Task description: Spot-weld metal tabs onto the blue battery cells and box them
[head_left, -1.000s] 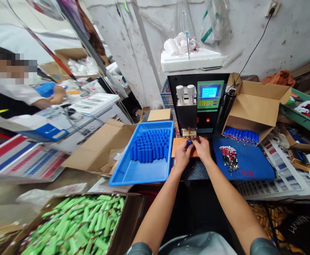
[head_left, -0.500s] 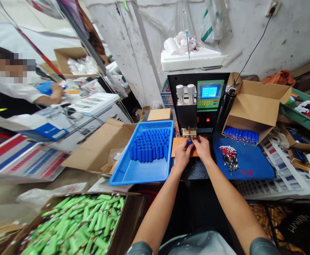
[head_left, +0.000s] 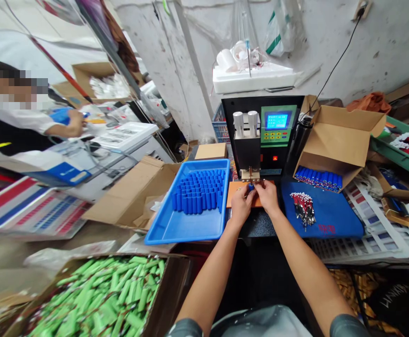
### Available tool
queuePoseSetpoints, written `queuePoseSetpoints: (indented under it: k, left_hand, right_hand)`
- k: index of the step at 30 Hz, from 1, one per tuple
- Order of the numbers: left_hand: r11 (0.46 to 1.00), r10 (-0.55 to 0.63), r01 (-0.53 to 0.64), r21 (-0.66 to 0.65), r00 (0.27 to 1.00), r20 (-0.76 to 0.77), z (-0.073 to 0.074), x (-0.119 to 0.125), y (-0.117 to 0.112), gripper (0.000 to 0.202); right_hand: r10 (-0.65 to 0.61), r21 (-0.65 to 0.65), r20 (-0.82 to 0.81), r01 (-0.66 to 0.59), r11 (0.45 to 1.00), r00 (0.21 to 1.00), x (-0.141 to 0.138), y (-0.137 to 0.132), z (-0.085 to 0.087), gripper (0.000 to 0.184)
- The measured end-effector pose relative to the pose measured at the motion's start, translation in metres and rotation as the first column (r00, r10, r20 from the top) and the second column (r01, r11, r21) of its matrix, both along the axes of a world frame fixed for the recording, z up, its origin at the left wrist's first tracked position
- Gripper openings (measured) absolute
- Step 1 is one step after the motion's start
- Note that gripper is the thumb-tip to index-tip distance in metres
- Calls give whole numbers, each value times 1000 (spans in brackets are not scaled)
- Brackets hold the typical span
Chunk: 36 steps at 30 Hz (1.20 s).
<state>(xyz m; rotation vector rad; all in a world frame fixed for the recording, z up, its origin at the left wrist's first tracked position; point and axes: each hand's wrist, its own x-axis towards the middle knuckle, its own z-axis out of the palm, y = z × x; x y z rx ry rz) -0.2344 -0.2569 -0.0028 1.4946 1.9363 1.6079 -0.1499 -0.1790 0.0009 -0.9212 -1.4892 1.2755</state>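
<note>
My left hand (head_left: 240, 202) and my right hand (head_left: 266, 195) are pinched together around a small blue battery cell (head_left: 251, 186). They hold it upright on an orange pad (head_left: 232, 196), just under the two electrode pins of a black spot welder (head_left: 262, 135). The cell's top shows between my fingertips. Left of my hands stands a blue tray (head_left: 186, 224) with several upright blue cells (head_left: 199, 192). Right of my hands lies a bundle of red and white wire leads (head_left: 303, 208) on a blue cloth (head_left: 331, 220).
An open cardboard box (head_left: 341, 135) with blue cells stands at the right. A box of green cells (head_left: 102, 295) sits at the lower left. Flat cardboard (head_left: 134, 192) lies beside the tray. Another person (head_left: 25, 117) works at a cluttered bench on the left.
My hands have stayed on the cell under the welder. The other person's hand at the left has shifted slightly.
</note>
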Motion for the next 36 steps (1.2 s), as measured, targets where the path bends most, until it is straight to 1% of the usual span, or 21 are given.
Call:
queuePoseSetpoints:
  k: [5, 11, 15, 21, 24, 26, 29, 31, 33, 36]
  left_hand:
    - [1000, -8, 8, 3, 1000, 26, -3, -1, 0, 16]
    - [1000, -11, 11, -9, 999, 33, -2, 0, -1, 17]
    - [1000, 1, -1, -8, 1000, 29, -2, 0, -1, 18]
    - [1000, 6, -6, -12, 1000, 7, -3, 0, -1, 21]
    - [1000, 2, -2, -16, 1000, -4, -4, 0, -2, 22]
    - [1000, -3, 3, -11, 1000, -2, -7, -1, -3, 26]
    - [999, 43, -43, 16, 999, -6, -16, -2, -10, 40]
    - [996, 87, -87, 21, 996, -24, -22, -3, -17, 44]
    - [993, 116, -116, 5, 991, -64, -25, -4, -25, 42]
    - [982, 181, -186, -15, 971, -155, -23, -4, -36, 34]
  right_hand:
    - [12, 11, 0, -12, 1000, 1000, 1, -2, 2, 26]
    - [35, 6, -15, -35, 999, 999, 3, -4, 8, 26]
    - [63, 1, -28, -63, 998, 998, 5, -2, 6, 26]
    - [137, -10, -78, -138, 990, 988, 11, -5, 3, 23]
    - [131, -4, -56, -132, 991, 990, 13, -7, 4, 23]
    - [129, -4, -59, -129, 992, 990, 14, -8, 3, 23]
    - [132, -19, -79, -134, 991, 988, 14, -7, 0, 24]
    - [131, -29, -90, -134, 991, 987, 13, -6, -2, 24]
    - [131, -40, -99, -136, 990, 986, 13, -6, -4, 25]
    - [135, -45, -110, -141, 989, 985, 13, -6, -5, 26]
